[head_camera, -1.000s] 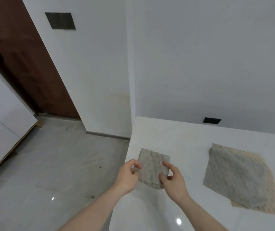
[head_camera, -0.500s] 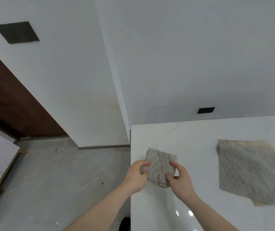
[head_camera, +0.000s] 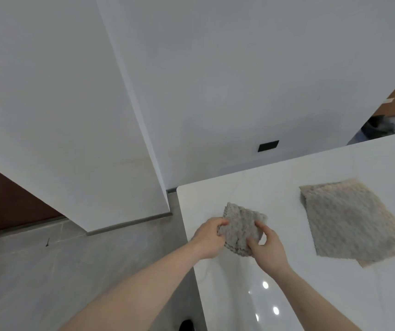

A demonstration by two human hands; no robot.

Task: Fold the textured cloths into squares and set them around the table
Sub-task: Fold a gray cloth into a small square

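A small grey textured cloth (head_camera: 240, 225), folded to a square, is held near the left corner of the white table (head_camera: 287, 295). My left hand (head_camera: 209, 236) grips its left edge and my right hand (head_camera: 267, 247) pinches its lower right corner. Whether the folded cloth touches the tabletop I cannot tell. To the right lie two larger unfolded cloths stacked flat: a grey cloth (head_camera: 344, 223) on top of a beige cloth (head_camera: 368, 262) that shows along the edges.
The table's left edge drops to a grey tiled floor (head_camera: 72, 271). A white wall corner (head_camera: 143, 139) stands behind the table, with a dark socket plate (head_camera: 268, 146) low on the wall. A brown door (head_camera: 5, 206) is at the far left.
The view has swung to the right, so the table and cloths sit differently in frame. Both hands keep hold of the folded grey cloth with little change of grip.
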